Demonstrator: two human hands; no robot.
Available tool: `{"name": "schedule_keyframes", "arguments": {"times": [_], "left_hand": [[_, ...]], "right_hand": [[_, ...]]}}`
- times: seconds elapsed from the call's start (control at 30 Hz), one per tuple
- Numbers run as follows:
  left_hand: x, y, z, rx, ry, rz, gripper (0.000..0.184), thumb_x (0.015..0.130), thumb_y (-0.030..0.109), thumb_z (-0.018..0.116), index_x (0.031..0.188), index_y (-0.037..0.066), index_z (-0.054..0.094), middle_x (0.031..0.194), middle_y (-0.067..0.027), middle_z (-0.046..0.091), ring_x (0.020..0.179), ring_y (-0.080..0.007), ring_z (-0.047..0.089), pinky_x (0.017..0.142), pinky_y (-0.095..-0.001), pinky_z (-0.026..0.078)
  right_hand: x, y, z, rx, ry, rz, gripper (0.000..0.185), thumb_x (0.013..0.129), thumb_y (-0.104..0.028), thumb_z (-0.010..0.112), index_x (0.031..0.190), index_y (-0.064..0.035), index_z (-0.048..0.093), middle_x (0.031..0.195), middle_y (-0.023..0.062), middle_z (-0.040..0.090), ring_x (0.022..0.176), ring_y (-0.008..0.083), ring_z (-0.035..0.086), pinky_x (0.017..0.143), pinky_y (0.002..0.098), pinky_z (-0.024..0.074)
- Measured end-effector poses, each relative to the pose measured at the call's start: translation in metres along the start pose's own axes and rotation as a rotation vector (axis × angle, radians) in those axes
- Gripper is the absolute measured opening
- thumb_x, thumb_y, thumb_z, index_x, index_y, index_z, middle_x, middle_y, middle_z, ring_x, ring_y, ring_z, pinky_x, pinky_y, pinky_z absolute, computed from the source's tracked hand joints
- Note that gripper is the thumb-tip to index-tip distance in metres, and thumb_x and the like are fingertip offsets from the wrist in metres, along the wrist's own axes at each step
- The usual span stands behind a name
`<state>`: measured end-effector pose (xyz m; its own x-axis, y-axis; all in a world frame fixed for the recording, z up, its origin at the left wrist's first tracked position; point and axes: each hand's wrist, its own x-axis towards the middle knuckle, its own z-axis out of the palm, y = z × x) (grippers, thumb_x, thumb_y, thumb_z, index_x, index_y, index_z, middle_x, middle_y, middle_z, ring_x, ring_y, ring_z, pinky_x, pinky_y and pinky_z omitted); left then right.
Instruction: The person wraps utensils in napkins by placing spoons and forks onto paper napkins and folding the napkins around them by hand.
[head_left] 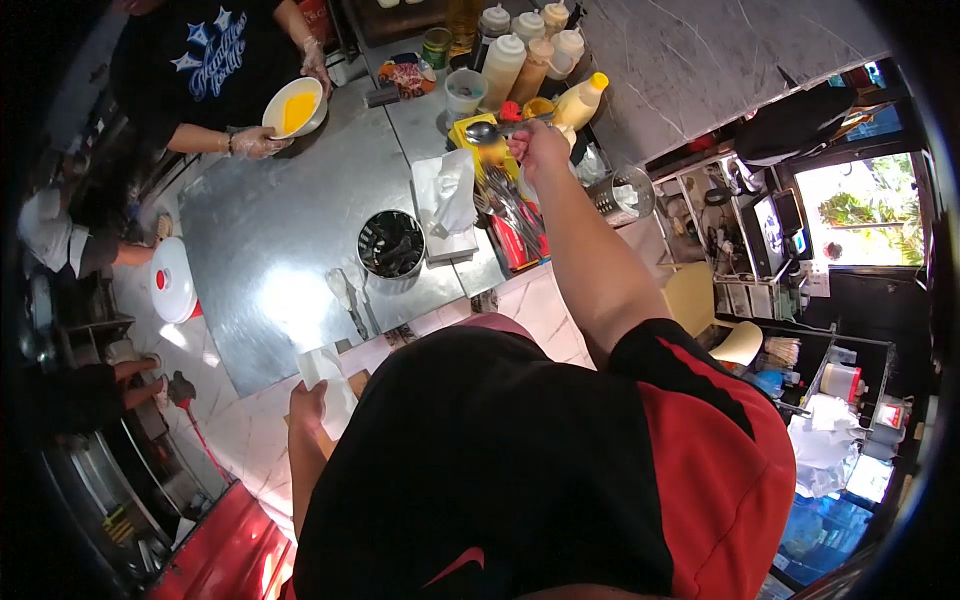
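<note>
My right hand (540, 152) is closed around the handle of a metal spoon (482, 132), whose bowl points left over a yellow container (463, 134). Just below it, several forks and other cutlery (508, 205) stand in a red-sided holder. Low at the left, my left hand (310, 402) grips a white paper napkin (325, 375) beside the table's front edge. A stack of white napkins (445, 200) lies left of the cutlery. Next to the stack is a round metal container (391, 244) with dark contents.
Squeeze bottles (503, 70) crowd the table's far end, near a yellow-capped bottle (582, 100). Tongs (348, 300) lie on the steel table (250, 240). Across it, a gloved person holds a white bowl (318, 118) with yellow contents. A white-lidded container (172, 280) stands left.
</note>
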<state>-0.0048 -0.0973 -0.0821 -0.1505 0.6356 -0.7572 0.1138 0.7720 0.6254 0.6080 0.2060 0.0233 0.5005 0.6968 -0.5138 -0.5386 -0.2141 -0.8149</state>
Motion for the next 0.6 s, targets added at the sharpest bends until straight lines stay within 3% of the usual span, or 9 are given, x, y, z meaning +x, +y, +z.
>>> {"name": "schedule_keyframes", "arguments": {"times": [0.17, 0.37, 0.6], "left_hand": [[-0.003, -0.005, 0.003, -0.04, -0.021, -0.034, 0.032, 0.103, 0.012, 0.069, 0.131, -0.004, 0.072, 0.111, -0.0098, 0.077, 0.097, -0.0209, 0.072, 0.09, -0.0369, 0.056], [-0.001, 0.004, 0.004, -0.063, -0.044, -0.024, 0.032, 0.102, 0.011, 0.068, 0.131, -0.003, 0.072, 0.113, -0.0106, 0.077, 0.097, -0.0218, 0.073, 0.089, -0.0377, 0.057], [0.001, 0.017, 0.001, -0.029, -0.026, -0.013, 0.036, 0.102, 0.012, 0.068, 0.134, -0.003, 0.071, 0.114, -0.0117, 0.077, 0.098, -0.0229, 0.073, 0.089, -0.0391, 0.057]], "right_hand": [[0.006, 0.003, -0.013, -0.019, -0.015, 0.016, 0.023, 0.107, -0.018, 0.061, 0.127, -0.0074, 0.055, 0.088, 0.0138, 0.068, 0.063, 0.0282, 0.072, 0.049, 0.0355, 0.0551], [0.006, 0.0, -0.02, -0.049, -0.007, 0.026, 0.021, 0.106, -0.017, 0.061, 0.124, -0.0073, 0.058, 0.084, 0.0109, 0.066, 0.061, 0.026, 0.071, 0.048, 0.0355, 0.0551], [-0.004, -0.019, -0.026, -0.312, -0.026, 0.05, 0.018, 0.103, -0.018, 0.066, 0.115, -0.0077, 0.058, 0.082, 0.008, 0.068, 0.061, 0.0209, 0.07, 0.049, 0.0329, 0.0553]]}}
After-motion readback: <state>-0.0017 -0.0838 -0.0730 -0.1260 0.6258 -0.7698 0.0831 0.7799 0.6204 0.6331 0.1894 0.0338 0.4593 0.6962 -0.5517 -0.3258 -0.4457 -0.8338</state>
